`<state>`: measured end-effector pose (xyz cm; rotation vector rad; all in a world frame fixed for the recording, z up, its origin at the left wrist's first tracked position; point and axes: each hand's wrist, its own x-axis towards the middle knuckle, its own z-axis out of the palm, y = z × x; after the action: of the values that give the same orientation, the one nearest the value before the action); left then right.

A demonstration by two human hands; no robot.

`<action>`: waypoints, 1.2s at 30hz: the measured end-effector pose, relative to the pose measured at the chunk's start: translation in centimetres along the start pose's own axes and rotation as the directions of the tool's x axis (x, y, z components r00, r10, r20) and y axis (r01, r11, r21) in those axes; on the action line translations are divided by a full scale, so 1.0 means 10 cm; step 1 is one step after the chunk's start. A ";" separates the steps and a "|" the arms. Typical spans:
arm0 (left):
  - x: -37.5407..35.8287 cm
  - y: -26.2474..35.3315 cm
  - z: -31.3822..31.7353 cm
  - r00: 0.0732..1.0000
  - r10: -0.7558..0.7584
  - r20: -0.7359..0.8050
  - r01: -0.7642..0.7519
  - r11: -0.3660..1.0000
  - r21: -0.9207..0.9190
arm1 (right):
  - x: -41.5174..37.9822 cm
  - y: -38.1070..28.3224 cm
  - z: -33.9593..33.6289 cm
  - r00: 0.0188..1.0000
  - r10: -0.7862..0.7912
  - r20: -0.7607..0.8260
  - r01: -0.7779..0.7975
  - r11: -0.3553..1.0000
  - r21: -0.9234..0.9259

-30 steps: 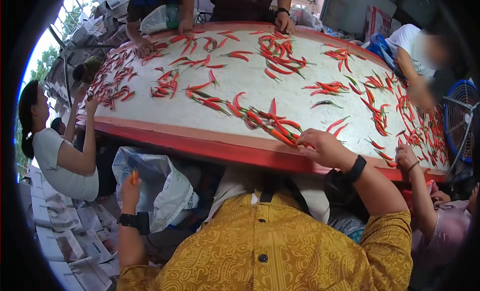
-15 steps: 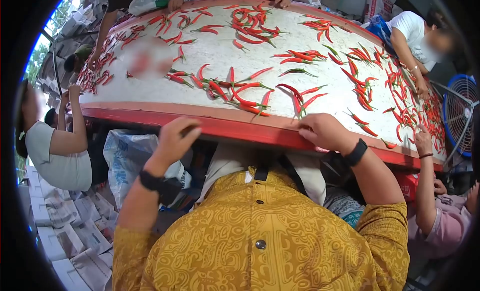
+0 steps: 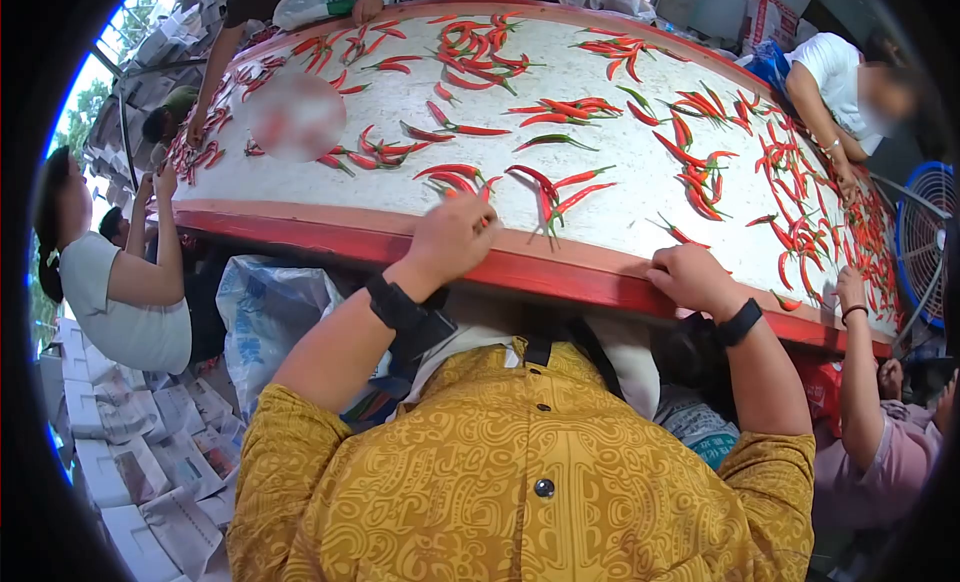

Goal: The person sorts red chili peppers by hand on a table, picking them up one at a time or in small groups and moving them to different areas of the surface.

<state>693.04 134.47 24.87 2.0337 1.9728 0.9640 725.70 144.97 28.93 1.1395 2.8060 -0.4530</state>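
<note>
Red chilli peppers (image 3: pixel 452 169) at the worker's fingers, seen on a broad pale-topped table (image 3: pixel 385 187). Left hand (image 3: pixel 448 240): fingers curled well inward, palm down, over the near edge; a bit of red shows right at the fingertips, though whether it is gripped or lies beneath them I cannot tell. Several chillies lie just beyond the knuckles, partly hidden by the hand. Right hand (image 3: pixel 697 279): fingers bent, thumb near them, at the red rim (image 3: pixel 570 284); the undersides are hidden, so I cannot tell whether anything is held. A small group of chillies (image 3: pixel 683 232) lies just beyond its knuckles. Between the hands, a splayed bunch (image 3: pixel 582 195) points its stems toward the rim. Farther inward lies a dark green chilli (image 3: pixel 555 142), near a red cluster. To the right, a co-worker's hand (image 3: pixel 851 282) with a dark wrist cord reaches the table's edge; beyond stands a blue-rimmed fan (image 3: pixel 925 244).
</note>
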 end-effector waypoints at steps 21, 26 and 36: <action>0.32 1.14 0.89 0.967 0.201 0.159 -0.185 0.977 -0.107 | -0.51 1.40 -0.10 0.892 -0.126 -0.434 0.132 0.991 -0.017; 0.49 0.86 1.00 0.997 0.005 0.080 -0.025 0.968 0.250 | -0.87 1.52 -0.35 0.987 0.159 0.011 -0.159 0.987 -0.024; 0.50 1.67 1.38 0.952 0.263 -0.158 -0.248 0.963 0.110 | -1.12 2.54 -0.18 0.849 -0.113 -0.516 0.099 0.994 -0.055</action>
<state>714.12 141.54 24.52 2.3752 1.8942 1.1581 751.43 155.27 26.58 1.2641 3.3344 -0.1170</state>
